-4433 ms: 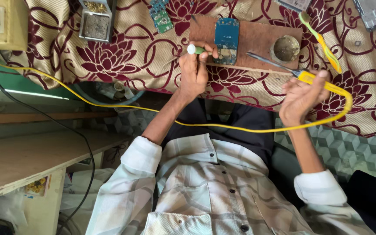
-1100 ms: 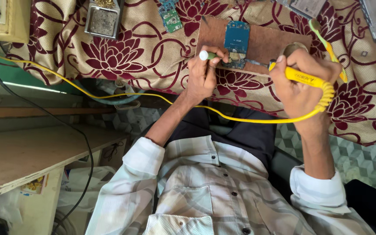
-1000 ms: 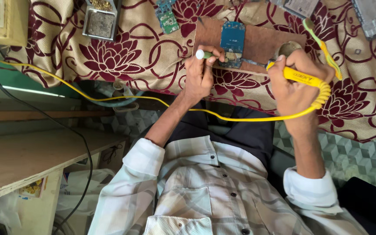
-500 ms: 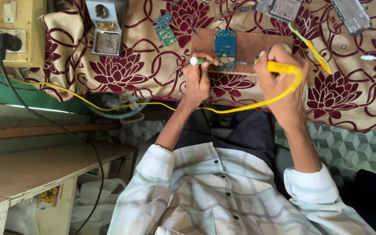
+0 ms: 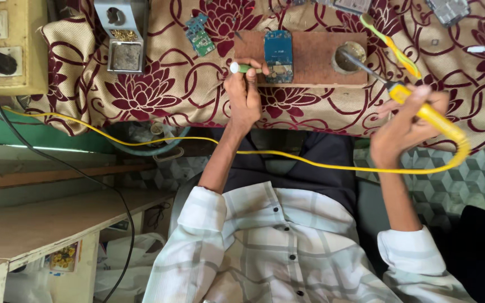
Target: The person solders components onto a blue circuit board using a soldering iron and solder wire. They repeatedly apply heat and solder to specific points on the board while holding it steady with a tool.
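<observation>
Floral cloth (image 5: 158, 84) covers the top of the frame, a wooden board (image 5: 310, 56) at top centre carrying the blue circuit board (image 5: 279, 53); right hand (image 5: 402, 129), closed, grips the yellow soldering iron (image 5: 428, 109) at right; left hand (image 5: 244, 92) pinches a green-handled tool (image 5: 245, 68) beside the board

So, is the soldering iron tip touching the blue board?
Apart. Head view: soldering iron tip is at the round tin, bare wood between it and blue board.
</observation>
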